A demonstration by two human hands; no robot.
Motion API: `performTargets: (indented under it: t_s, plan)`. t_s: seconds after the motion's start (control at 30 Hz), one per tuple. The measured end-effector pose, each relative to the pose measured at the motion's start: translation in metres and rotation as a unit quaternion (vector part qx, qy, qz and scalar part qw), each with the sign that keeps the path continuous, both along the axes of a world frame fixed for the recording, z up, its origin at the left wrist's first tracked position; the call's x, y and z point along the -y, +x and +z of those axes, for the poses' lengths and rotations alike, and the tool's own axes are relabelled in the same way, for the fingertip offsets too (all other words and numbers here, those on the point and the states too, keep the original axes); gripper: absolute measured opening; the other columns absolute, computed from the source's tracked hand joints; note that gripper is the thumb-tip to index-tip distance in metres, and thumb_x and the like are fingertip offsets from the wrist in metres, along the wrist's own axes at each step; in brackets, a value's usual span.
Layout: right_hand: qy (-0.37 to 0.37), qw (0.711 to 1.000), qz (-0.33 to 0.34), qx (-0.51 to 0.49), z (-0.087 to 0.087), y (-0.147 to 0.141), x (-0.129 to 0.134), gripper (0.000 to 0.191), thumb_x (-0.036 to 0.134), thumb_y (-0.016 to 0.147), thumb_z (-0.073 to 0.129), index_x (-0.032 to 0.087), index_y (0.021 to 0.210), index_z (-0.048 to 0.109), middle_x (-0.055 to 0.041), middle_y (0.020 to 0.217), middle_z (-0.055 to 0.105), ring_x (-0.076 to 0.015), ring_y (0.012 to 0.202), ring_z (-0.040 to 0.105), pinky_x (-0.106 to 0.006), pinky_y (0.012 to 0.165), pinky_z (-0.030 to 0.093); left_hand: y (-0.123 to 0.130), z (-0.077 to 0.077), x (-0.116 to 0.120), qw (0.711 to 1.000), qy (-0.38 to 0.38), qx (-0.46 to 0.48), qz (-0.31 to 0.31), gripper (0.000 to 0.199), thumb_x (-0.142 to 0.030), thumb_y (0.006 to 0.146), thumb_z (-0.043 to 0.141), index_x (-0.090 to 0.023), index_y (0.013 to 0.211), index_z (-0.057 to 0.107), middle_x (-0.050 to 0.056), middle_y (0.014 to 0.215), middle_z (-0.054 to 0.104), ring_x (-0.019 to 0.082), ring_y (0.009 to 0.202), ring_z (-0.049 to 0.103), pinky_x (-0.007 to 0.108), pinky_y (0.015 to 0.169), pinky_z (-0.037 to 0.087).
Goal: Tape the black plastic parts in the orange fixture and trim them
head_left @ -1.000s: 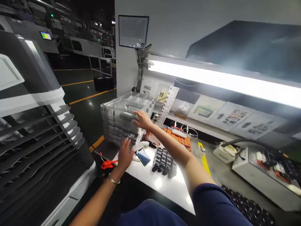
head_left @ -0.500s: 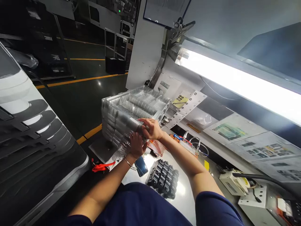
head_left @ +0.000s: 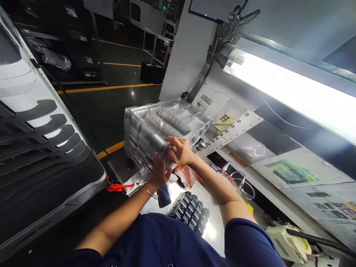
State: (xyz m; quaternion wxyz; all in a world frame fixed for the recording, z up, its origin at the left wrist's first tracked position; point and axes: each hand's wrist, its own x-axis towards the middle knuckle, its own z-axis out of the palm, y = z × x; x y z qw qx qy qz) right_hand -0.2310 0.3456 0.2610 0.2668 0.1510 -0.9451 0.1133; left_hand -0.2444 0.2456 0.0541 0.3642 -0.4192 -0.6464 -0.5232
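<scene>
A stack of clear plastic trays, with crinkled clear film around its near side, stands tilted in front of me. At its near corner is my right hand, fingers bent and pinched at the film along the top edge. Just below it, my left hand lies against the wrapped side, its fingers stretched upward on the film. The fingertips of both hands are partly hidden. Below my hands, a phone and a block of dark ribbed cylindrical parts lie on the white tabletop.
A red strap-like item lies left of the table. Red-and-clear plastic bags sit beside the stack. Cables and metal fittings lie at the right. A bright tube lamp hangs overhead. A white-and-black ribbed part looms at the left.
The view has turned a little, shifting the background to the right. Both hands stay at the stack's near corner; my left hand has dropped slightly along the film.
</scene>
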Motion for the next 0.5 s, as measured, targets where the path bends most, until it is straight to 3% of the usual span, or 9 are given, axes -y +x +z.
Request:
performTargets:
  t_s: [0.33, 0.4, 0.5]
  plan:
    - [-0.045, 0.999, -0.011, -0.008, 0.026, -0.004, -0.002, 0.029, 0.022, 0.083, 0.044, 0.017, 0.107, 0.060, -0.0007, 0.065, 0.065, -0.0145, 0.056, 0.063, -0.027, 0.061, 0.052, 0.003, -0.006, -0.002, 1.000, -0.005, 0.013, 0.025, 0.069, -0.034, 0.093, 0.052, -0.017, 0.151, 0.020, 0.026, 0.148, 0.042, 0.034, 0.146, 0.025, 0.063, 0.112, 0.032]
    - [-0.042, 0.999, -0.007, 0.013, 0.034, -0.006, -0.003, 0.027, 0.029, 0.087, 0.049, 0.015, 0.107, 0.062, -0.0023, 0.069, 0.068, -0.0151, 0.061, 0.065, -0.027, 0.062, 0.051, 0.003, -0.007, -0.002, 0.999, -0.011, 0.018, 0.025, 0.068, -0.034, 0.093, 0.051, -0.018, 0.152, 0.020, 0.025, 0.146, 0.045, 0.034, 0.145, 0.029, 0.064, 0.111, 0.034]
    - [0.016, 0.995, -0.007, 0.103, 0.042, -0.004, -0.002, 0.042, 0.046, 0.086, 0.059, 0.013, 0.111, 0.061, -0.0065, 0.077, 0.071, -0.0188, 0.071, 0.067, -0.030, 0.067, 0.051, 0.003, -0.009, 0.000, 0.999, -0.026, 0.027, 0.015, 0.068, -0.034, 0.094, 0.050, -0.021, 0.152, 0.018, 0.024, 0.145, 0.047, 0.035, 0.142, 0.034, 0.064, 0.110, 0.035]
